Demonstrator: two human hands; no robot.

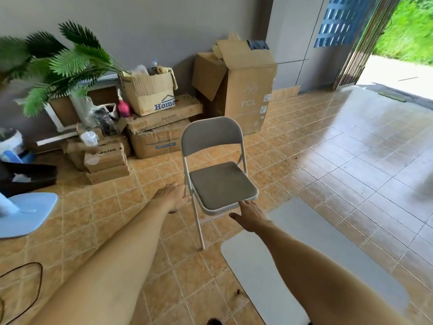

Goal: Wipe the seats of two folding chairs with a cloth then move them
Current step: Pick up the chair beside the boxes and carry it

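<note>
Home carport or porch used as storage: tiled floor (pixel 339 160), stacked cardboard boxes (pixel 150 92) far left, potted palm (pixel 63 59), open gate (pixel 365 43) far right.

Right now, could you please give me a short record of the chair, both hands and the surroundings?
chair: folding chair, unfolded, upright on tiled floor
left hand: left hand at the seat's left edge, grip unclear
right hand: right hand, fingers straight, at the seat's front edge
cloth: none visible
behind: cardboard boxes, plant
</note>
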